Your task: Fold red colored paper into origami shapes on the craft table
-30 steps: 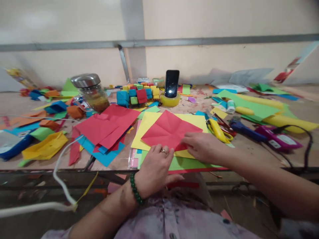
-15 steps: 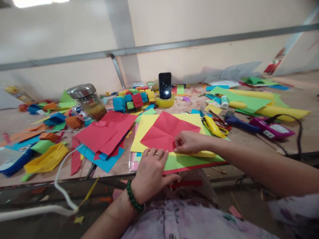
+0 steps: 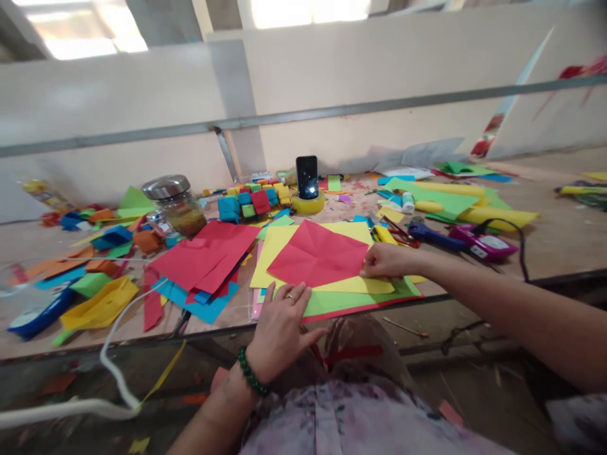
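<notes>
Red, creased, diamond-shaped paper sheet (image 3: 317, 256) beyond loosely spread left fingers (image 3: 303, 301), beside curled right fingers (image 3: 372, 264), grip not discernible; possible skewing from uneven pressing.

The worktable (image 3: 564, 218) carries a lidded jar (image 3: 183, 213); right of the jar lie paper cubes (image 3: 247, 203), farther right, a purple device (image 3: 484, 243).

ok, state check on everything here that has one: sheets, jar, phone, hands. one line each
Red sheet: unfolded, creased
Yellow sheet: spread out under the red sheet
Jar: lid on, brownish contents
Phone: upright at the tape roll, screen dark with a bright spot
Left hand: open, palm down, at the red sheet's near edge
Right hand: curled, at the red sheet's right corner
</notes>
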`<state>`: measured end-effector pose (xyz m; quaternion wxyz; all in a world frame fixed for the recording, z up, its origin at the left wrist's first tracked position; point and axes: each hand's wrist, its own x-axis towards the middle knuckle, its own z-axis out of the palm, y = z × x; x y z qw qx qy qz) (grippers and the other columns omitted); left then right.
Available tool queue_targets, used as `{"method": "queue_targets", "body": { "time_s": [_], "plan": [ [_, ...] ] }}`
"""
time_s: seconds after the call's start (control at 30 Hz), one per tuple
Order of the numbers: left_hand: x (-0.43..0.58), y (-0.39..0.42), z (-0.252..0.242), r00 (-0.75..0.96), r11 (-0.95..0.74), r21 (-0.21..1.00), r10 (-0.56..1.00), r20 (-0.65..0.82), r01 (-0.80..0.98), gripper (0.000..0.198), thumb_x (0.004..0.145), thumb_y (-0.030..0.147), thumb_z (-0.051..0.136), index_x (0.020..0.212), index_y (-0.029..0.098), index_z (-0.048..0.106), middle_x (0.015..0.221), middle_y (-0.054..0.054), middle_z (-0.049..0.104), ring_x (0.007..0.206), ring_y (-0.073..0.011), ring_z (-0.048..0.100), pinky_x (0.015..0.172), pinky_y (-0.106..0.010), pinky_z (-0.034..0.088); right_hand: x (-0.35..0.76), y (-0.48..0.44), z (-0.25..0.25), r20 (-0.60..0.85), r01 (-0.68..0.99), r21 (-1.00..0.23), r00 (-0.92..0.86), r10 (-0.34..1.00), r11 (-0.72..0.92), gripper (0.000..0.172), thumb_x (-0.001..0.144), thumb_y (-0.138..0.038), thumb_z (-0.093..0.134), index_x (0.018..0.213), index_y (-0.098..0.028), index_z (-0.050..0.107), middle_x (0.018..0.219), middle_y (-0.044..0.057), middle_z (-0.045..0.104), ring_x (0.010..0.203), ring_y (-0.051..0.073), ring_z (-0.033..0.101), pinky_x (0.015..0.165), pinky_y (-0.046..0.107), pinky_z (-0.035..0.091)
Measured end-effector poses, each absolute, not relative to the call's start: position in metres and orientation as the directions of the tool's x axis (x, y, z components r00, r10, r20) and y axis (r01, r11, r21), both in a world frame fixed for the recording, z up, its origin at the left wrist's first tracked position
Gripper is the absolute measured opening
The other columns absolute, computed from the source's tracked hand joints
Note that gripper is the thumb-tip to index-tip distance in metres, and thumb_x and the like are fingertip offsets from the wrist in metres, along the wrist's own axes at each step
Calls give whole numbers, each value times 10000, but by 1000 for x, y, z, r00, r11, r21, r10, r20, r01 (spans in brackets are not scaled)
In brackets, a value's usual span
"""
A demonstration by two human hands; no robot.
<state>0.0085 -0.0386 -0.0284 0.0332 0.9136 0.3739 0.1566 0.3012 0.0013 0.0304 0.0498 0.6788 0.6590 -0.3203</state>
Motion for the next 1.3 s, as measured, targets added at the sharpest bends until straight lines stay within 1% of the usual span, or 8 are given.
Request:
{"method": "queue_targets", "body": {
  "time_s": [0.2,0.43,0.63,0.8,0.93,1.07,1.17,1.3],
  "plan": [
    [9,-45,-29,648,-689,194,723,238,698,762,733,578,686,1339,156,501,1369,-102,548,1226,-312,452,1116,-548,228,276,13,59,-185,928,-372,-112,976,36,373,779,-526,584,707,-164,643,559,28,606,491,118,506,466,231,341],
    [14,-50,-32,611,-649,237,761,219,723,802,733,546,696,1393,164,449,1408,-106,510,1243,-315,437,1127,-562,206,234,57,11,-205,960,-267,-147,968,89,479,765,-615,582,617,-162,633,578,46,610,568,157,533,512,260,317],
    [11,-52,-28,590,-630,299,776,222,716,847,735,710,586,1386,184,457,1397,-117,521,1254,-335,452,1116,-606,195,286,45,19,-79,937,-238,-282,956,256,327,834,-262,495,1101,-153,650,1011,129,687,887,238,620,708,291,432],
    [10,-33,-21,622,-664,284,748,232,692,749,772,758,459,1257,196,567,1315,-116,595,1217,-330,521,1079,-593,288,329,19,9,110,893,-121,-422,900,434,727,610,-1,487,1283,-259,586,1370,117,534,1176,288,554,910,389,463],
    [22,-12,-18,562,-630,230,771,298,742,691,822,742,370,1142,182,619,1241,-114,638,1209,-317,532,1081,-574,296,324,13,-9,253,812,0,-565,785,584,452,744,-20,482,1091,-225,685,1163,104,675,1110,265,594,928,400,455],
    [45,-12,-22,583,-662,182,735,345,727,761,825,734,385,1318,171,522,1325,-147,573,1185,-322,534,1039,-534,354,301,0,-16,272,782,160,-622,734,603,161,758,-59,591,785,-189,682,775,60,702,728,215,640,673,319,464],
    [56,-18,-31,635,-705,202,703,319,679,791,789,750,437,1335,183,513,1293,-129,597,1102,-306,572,994,-491,401,282,-13,-22,374,768,270,-639,672,581,122,741,-77,655,695,-188,639,653,33,648,625,198,587,573,302,401],
    [49,-20,-43,635,-691,185,719,282,699,736,830,706,431,1303,154,543,1288,-140,602,1151,-313,551,1038,-525,354,260,-23,-27,409,706,245,-696,589,664,161,731,-306,730,668,-199,628,638,31,630,607,197,553,525,309,367]
  ]
}}
